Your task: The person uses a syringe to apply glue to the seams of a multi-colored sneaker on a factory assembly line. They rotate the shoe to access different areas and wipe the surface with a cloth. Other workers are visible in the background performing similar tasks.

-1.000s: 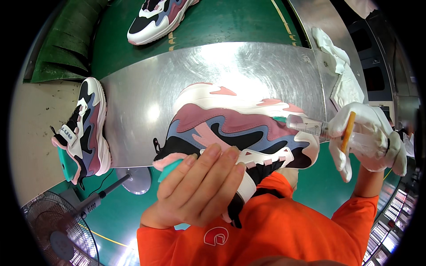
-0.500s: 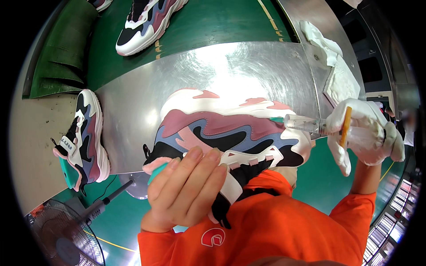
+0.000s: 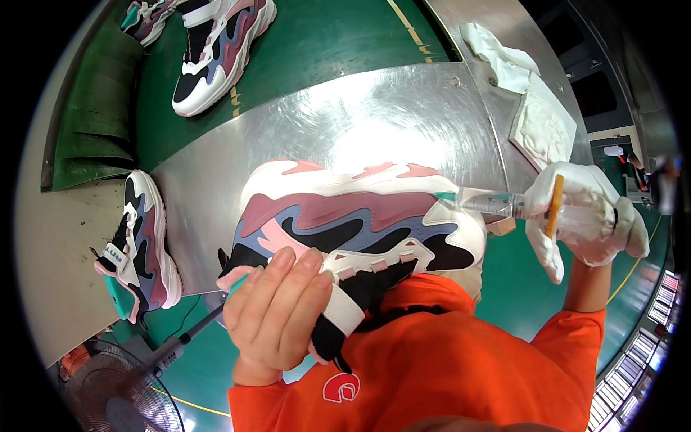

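Note:
My left hand (image 3: pixel 277 309), bare, is closed on the collar of a sneaker (image 3: pixel 317 205) in white, mauve, blue and black. The sneaker lies on its side, sole away from me, toe to the right. Its white strap and black pull loop hang out near my orange shirt. In my right hand (image 3: pixel 586 216), white-gloved, is a clear syringe (image 3: pixel 493 201) with a green tip and an orange-yellow flange. The syringe points left; its tip meets the mauve panel near the toe, by the sole edge. The palm side of my left hand is hidden.
Another matching sneaker (image 3: pixel 147 248) stands at the left end of the metal table (image 3: pixel 209 162). Beyond, a green conveyor belt (image 3: pixel 324 43) carries more sneakers (image 3: pixel 219 54). A white cloth (image 3: pixel 547 119) lies at the far right. A fan (image 3: pixel 122 392) stands at lower left.
The held sneaker, my left hand and the syringe have shifted left in view. On the belt, the sneaker has come nearer, and more of another shows behind it. Both grips stay the same.

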The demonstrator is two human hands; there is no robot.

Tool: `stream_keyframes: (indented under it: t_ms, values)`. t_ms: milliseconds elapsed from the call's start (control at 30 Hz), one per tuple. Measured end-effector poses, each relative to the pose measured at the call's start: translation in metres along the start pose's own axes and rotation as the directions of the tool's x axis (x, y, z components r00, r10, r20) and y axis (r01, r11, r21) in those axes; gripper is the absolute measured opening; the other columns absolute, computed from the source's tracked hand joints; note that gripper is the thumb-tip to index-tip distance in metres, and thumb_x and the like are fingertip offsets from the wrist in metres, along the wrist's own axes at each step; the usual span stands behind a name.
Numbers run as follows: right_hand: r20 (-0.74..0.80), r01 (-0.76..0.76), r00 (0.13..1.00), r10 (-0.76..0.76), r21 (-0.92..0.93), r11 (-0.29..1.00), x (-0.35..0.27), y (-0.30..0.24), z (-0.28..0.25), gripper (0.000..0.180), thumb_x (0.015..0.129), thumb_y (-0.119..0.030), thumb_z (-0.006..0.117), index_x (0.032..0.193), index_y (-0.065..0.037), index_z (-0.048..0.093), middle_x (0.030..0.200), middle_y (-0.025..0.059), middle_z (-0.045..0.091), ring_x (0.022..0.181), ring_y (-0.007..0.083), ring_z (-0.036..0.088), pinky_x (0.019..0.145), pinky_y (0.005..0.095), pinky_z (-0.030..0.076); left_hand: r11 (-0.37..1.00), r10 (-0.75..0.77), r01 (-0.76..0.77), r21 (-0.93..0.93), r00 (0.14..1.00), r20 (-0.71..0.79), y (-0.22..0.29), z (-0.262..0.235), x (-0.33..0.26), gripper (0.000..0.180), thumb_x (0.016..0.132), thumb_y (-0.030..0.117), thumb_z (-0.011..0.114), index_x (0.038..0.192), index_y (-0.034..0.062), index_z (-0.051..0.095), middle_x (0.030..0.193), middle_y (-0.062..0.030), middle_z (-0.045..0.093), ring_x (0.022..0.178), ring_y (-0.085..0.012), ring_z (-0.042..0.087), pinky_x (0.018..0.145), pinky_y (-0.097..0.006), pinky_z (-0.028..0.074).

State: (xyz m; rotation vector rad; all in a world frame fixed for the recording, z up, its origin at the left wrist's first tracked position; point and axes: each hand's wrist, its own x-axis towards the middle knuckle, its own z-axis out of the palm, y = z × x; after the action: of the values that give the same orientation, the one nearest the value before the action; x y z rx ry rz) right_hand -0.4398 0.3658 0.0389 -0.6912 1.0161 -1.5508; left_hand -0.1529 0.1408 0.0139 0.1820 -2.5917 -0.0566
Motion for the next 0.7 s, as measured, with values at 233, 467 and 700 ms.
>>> stream_keyframes:
  t_ms: [233,467,700]
  values:
    - [0.064,-0.068,0.995,0.072,-0.056,0.996,-0.006,-0.001,-0.016,0.08,0.08,-0.055,0.052,0.112,0.018,0.047,0.089,0.025,0.062,0.056,0.0218,0.061,0.048,0.0255,0.05,0.998,-0.036,0.036,0.047,0.999,-0.003,0.008,-0.001,0.0,0.018,0.088,0.012,0.063,0.105,0.0144,0.067,0.109,-0.0008,0.071,0.112,-0.0195,0.062,0.096,-0.031,0.042]
    - [0.017,-0.076,0.997,0.076,0.024,0.997,-0.009,0.012,-0.018,0.091,0.072,-0.06,0.06,0.114,0.02,0.046,0.08,0.0262,0.061,0.049,0.0254,0.059,0.043,0.0273,0.051,0.997,-0.043,0.044,0.07,0.999,-0.005,0.012,-0.002,0.001,0.017,0.088,0.011,0.06,0.104,0.0126,0.066,0.108,-0.0019,0.071,0.11,-0.0201,0.063,0.092,-0.031,0.044]
    - [-0.201,0.107,0.977,-0.071,0.173,0.979,-0.02,0.038,-0.031,0.091,0.072,-0.059,0.068,0.117,0.017,0.047,0.082,0.0259,0.061,0.048,0.0285,0.06,0.042,0.0295,0.052,0.992,-0.051,0.055,0.113,0.998,-0.034,0.017,0.003,-0.004,0.016,0.09,0.016,0.058,0.103,0.0117,0.066,0.108,-0.0028,0.072,0.109,-0.0208,0.063,0.094,-0.032,0.042]
